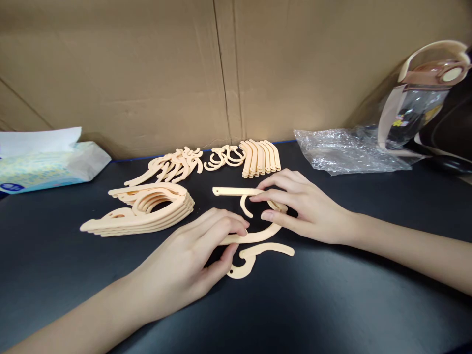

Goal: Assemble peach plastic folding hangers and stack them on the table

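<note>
Peach-coloured plastic parts lie on a black table (pixel 332 305). My left hand (pixel 195 260) pinches the left end of a curved arm piece (pixel 258 235) between fingers and thumb. My right hand (pixel 306 206) rests its fingertips on a straight bar piece (pixel 232 191) and grips the other end of the curved arm. A small hook (pixel 246 206) hangs below the bar. A second hook-shaped piece (pixel 258 253) lies loose just below my hands.
A stack of curved hanger bodies (pixel 147 214) sits at the left, with loose arms (pixel 173 167), small hooks (pixel 224 157) and a row of bars (pixel 260 157) behind. A tissue pack (pixel 44 162) is far left, a crumpled plastic bag (pixel 342 150) and bottle (pixel 424 98) at right. Cardboard wall (pixel 184 64) behind.
</note>
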Demonstrator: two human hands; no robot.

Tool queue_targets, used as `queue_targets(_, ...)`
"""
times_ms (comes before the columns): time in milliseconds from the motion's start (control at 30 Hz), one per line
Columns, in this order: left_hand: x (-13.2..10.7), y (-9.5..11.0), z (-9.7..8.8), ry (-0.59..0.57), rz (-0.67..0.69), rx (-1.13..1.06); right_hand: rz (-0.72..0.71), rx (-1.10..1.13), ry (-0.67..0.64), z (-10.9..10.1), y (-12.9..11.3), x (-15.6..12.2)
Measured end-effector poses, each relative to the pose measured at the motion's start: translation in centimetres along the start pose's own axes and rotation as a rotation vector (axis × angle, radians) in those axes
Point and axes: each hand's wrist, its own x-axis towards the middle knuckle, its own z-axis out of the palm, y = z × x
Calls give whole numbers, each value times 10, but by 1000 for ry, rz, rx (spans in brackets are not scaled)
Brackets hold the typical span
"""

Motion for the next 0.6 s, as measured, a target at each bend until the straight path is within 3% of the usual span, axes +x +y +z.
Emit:
queue_targets(433,3,2,-1,4,-21,90,-25,6,-38,0,0,0)
queue_targets(600,4,2,0,64,-58,194,-19,-2,-46,0,1,0)
